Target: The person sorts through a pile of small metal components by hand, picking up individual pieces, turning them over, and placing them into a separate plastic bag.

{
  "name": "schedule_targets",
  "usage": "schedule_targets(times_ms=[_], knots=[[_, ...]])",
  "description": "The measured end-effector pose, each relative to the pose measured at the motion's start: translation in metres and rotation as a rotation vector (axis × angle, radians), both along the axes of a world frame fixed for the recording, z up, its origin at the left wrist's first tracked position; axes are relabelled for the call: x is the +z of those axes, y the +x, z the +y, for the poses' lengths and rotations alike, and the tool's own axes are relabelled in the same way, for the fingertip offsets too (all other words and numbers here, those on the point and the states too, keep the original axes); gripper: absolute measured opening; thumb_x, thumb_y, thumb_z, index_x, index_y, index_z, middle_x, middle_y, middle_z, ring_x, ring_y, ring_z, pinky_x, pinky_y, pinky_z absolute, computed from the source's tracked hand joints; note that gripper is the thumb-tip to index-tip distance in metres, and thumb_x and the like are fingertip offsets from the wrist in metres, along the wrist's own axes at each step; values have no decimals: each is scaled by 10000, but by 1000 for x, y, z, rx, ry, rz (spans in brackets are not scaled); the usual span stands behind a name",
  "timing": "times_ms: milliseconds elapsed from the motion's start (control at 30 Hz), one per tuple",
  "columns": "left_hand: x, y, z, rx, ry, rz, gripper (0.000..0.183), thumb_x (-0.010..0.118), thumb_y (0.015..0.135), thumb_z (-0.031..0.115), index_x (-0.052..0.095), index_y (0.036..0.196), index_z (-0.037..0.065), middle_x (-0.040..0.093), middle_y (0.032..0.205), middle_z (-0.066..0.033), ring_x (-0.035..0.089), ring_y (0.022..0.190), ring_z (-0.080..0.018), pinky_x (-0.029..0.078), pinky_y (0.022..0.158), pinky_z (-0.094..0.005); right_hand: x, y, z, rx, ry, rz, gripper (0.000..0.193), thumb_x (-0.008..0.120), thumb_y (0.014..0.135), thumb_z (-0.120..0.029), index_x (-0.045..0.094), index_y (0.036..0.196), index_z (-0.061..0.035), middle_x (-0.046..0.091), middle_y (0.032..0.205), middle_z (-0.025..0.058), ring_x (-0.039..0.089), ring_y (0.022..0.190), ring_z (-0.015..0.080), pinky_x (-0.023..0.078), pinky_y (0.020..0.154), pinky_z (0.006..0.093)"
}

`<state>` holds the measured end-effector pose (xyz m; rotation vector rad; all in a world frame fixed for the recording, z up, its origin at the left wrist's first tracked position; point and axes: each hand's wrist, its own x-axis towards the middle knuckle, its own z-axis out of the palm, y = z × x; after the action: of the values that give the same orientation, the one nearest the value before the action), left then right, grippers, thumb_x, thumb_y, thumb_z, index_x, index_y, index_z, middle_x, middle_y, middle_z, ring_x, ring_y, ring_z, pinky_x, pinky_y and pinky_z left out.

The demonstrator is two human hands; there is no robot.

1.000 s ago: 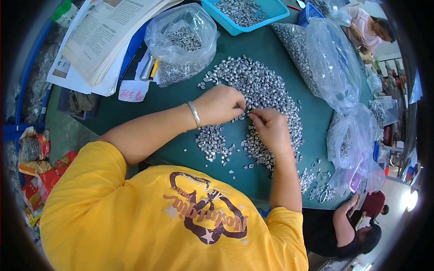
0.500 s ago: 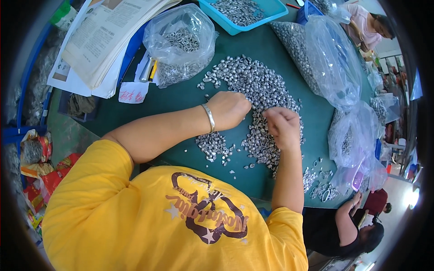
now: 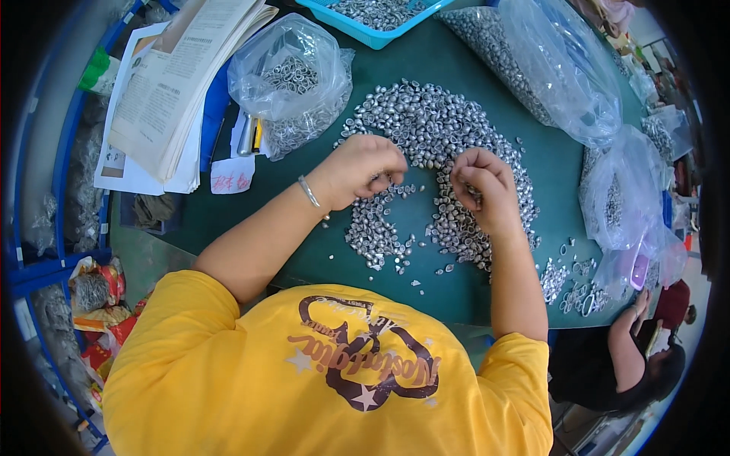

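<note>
A large pile of small silver-grey metal pieces, shaped like little hollow caps [image 3: 433, 114], curves across the green tabletop. My left hand [image 3: 359, 171], with a silver bangle at its wrist, is held over the pile's left side, its fingers curled in. Across from it my right hand [image 3: 487, 186] hovers over the right arm of the pile, thumb and fingers bent together. Whatever either hand pinches is too small or hidden to make out. A smaller heap of the same pieces [image 3: 374, 232] lies nearer me, below my left hand.
A clear bag of metal rings [image 3: 293, 99] and stacked papers [image 3: 163, 99] stand at the left. A turquoise tray [image 3: 372, 34] is at the back. Filled plastic bags [image 3: 563, 76] line the right side, near loose rings [image 3: 582, 296]. A person in black [image 3: 616, 365] sits at the right.
The whole view has shifted a little. My hands are slightly farther apart. My left hand has moved left and turned, showing its curled fingers; my right fingers have shifted too.
</note>
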<state>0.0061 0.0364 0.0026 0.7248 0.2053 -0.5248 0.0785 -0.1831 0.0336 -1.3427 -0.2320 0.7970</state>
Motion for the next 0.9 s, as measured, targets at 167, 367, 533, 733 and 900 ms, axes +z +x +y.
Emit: schedule_targets(times_ms=[167,367,533,733,900], knots=[[-9,0,-31,44,1544,-881,131,678,713,127,670,817,48,592,730,-98,588,654,-225,469,610,-320,-14,-18,7,203,-548,-964,111,605,775,-106,644,865,-54,601,670,84,598,606,197,477,548,331],[-5,3,-35,-5,1470,-849,107,665,726,113,651,792,30,574,707,-79,567,631,-206,464,594,-306,-27,-25,6,67,-550,-1202,82,621,765,-130,632,817,-68,598,692,113,601,621,273,480,549,368],[10,0,-4,43,-4,-62,79,631,756,93,634,782,18,538,649,-4,489,541,-79,352,434,-176,2,-16,-10,-41,107,140,116,547,788,-65,626,774,19,510,560,3,414,456,56,284,413,182],[4,-9,-18,61,1258,-592,120,671,743,122,664,812,24,596,659,-30,545,584,-115,449,554,-271,-23,-41,21,88,-577,-1109,94,622,753,-120,667,811,-61,615,700,108,607,625,254,486,571,351],[-4,-16,-28,24,1676,-918,107,666,726,145,676,817,89,578,712,-81,583,679,-260,476,608,-335,-29,-42,23,26,-609,-1212,75,595,770,-116,642,777,-58,605,685,76,603,616,247,486,554,356]])
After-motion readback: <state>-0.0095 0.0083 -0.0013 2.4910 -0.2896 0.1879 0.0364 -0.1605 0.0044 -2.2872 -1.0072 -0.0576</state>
